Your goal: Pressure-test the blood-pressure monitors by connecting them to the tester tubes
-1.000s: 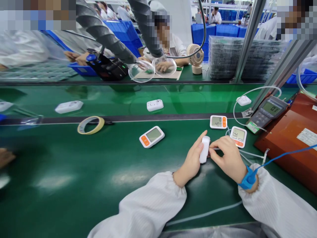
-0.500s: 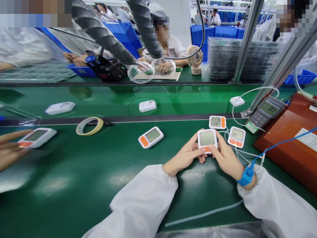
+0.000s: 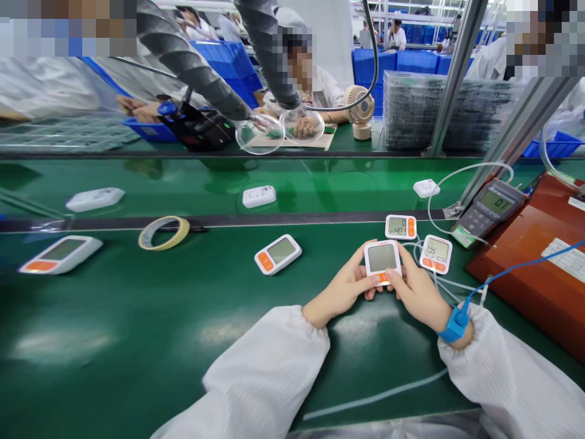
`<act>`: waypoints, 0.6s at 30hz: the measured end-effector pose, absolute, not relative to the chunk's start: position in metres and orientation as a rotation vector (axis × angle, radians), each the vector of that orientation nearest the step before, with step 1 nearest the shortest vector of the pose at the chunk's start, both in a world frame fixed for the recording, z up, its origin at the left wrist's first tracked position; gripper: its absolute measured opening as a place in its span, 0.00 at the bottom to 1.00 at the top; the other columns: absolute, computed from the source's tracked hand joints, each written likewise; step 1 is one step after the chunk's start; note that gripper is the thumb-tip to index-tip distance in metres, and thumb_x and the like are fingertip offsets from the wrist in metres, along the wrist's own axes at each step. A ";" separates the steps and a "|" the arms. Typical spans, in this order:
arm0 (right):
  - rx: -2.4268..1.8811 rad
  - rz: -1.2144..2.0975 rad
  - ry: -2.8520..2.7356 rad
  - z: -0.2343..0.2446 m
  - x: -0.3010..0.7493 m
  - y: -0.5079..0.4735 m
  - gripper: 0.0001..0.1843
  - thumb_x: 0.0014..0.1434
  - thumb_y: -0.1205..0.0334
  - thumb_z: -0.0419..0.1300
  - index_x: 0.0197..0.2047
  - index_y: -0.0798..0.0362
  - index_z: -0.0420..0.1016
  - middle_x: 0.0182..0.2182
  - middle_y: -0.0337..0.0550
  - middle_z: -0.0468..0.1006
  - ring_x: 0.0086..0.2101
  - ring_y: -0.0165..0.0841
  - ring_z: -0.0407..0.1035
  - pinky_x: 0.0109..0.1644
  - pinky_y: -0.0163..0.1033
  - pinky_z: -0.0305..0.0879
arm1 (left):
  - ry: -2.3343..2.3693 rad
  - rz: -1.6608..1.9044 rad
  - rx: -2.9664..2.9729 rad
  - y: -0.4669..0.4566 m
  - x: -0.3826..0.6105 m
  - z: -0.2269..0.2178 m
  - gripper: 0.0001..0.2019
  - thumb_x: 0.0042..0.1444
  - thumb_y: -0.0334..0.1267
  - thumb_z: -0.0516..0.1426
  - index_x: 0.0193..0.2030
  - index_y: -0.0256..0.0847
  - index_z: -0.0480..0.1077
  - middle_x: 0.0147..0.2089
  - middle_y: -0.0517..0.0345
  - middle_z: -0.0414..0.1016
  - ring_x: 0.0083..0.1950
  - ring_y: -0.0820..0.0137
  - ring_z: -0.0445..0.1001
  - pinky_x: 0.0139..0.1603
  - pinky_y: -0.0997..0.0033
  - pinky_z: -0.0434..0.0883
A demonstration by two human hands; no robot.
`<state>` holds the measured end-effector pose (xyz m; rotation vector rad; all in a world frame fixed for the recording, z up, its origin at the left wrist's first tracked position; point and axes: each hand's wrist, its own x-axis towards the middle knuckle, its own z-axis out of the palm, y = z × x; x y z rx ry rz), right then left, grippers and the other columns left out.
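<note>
A white blood pressure monitor (image 3: pixel 382 259) with orange buttons is held between my two hands just above the green bench. My left hand (image 3: pixel 351 280) grips its left side, the thumb lying on the orange buttons. On the other side my right hand (image 3: pixel 414 283) is closed round it, thumb also at the buttons; a blue strap circles that wrist. The held screen looks dark grey. Close behind lie two similar monitors, one sideways (image 3: pixel 401 227) and one upright (image 3: pixel 436 253), both showing digits. Another monitor (image 3: pixel 278 254), its screen blank, rests left of my hands.
A tape roll (image 3: pixel 163 233) and a further monitor (image 3: pixel 61 255) lie leftward. White units (image 3: pixel 259 196) sit on the green conveyor (image 3: pixel 329 177) behind a dark rail. At right are a handheld pressure meter (image 3: pixel 491 210), tubing, a blue cord (image 3: pixel 521 262) and a red-brown box (image 3: pixel 525 268).
Another person's hand at the far left has let go of a monitor and left view. The white units on the conveyor shifted left. The held monitor's screen turned darker; my hands barely moved.
</note>
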<state>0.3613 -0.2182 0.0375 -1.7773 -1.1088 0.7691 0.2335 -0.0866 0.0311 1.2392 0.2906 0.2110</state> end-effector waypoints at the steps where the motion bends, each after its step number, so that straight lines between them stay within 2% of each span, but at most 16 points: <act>1: -1.791 0.764 -1.112 0.039 0.361 -0.218 0.35 0.67 0.56 0.49 0.73 0.54 0.44 0.30 0.41 0.77 0.27 0.35 0.71 0.34 0.40 0.67 | 0.290 0.212 1.237 -0.087 0.234 0.031 0.46 0.55 0.44 0.65 0.72 0.40 0.41 0.31 0.60 0.73 0.27 0.75 0.67 0.26 0.77 0.65; 18: -1.833 0.696 -1.171 0.044 0.360 -0.218 0.34 0.67 0.57 0.48 0.73 0.56 0.47 0.30 0.42 0.78 0.26 0.36 0.72 0.36 0.41 0.68 | 0.285 0.207 1.245 -0.087 0.234 0.031 0.45 0.55 0.44 0.65 0.71 0.40 0.41 0.31 0.61 0.72 0.26 0.76 0.65 0.26 0.77 0.64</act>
